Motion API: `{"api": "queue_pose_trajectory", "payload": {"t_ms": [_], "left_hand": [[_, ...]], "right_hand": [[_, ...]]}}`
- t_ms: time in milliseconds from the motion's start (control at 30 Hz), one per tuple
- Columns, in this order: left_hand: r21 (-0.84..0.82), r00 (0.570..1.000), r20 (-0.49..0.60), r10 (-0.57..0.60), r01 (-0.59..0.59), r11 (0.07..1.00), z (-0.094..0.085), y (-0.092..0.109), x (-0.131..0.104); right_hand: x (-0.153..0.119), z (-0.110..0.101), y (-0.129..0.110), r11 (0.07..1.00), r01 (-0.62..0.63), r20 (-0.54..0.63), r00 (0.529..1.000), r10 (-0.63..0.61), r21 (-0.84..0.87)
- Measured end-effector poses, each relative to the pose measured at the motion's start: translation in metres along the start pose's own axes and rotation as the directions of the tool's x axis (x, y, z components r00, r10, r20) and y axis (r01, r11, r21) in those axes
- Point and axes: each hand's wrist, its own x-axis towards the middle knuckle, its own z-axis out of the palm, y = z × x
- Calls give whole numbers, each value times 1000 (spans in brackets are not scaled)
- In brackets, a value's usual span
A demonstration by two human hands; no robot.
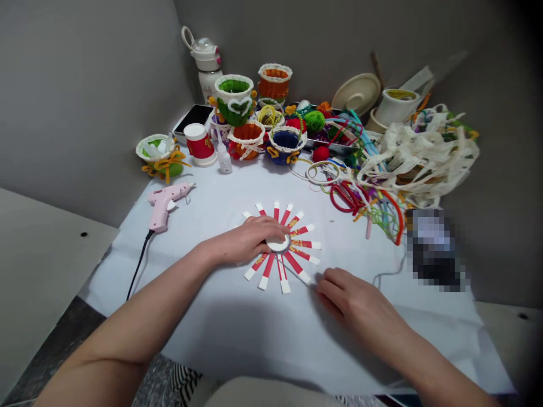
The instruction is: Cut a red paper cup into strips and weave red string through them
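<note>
A paper cup cut into red-and-white strips [299,262] lies splayed flat like a sun in the middle of the white-covered table. Over its left side rests my left hand [258,233], with the fingers on the round white base and the thumb at its near edge, holding it down. Grey yarn [292,268] runs from around the base, across the strips, towards the lower right. My right hand [341,291] is closed in a pinch on that yarn, just off the strip ends; its fingertips are partly hidden.
A pink glue gun [163,206] lies on the left. Behind stand a red-and-white paper cup [200,144], a glue bottle [224,156] and several woven yarn baskets [285,144]. Red scissors [348,196], pipe cleaners and lace trim [424,152] pile up at right, near a pixelated object [435,249].
</note>
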Motion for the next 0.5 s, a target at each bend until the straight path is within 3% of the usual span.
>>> {"api": "queue_pose_trajectory", "payload": {"t_ms": [267, 500], "left_hand": [[-42, 1000, 6, 16, -15, 999, 1, -3, -1], [-49, 1000, 4, 24, -24, 999, 1, -3, -1]], "right_hand": [[-1, 7, -15, 982, -184, 93, 978, 187, -33], [10, 1, -20, 944, -313, 221, 918, 328, -100]]}}
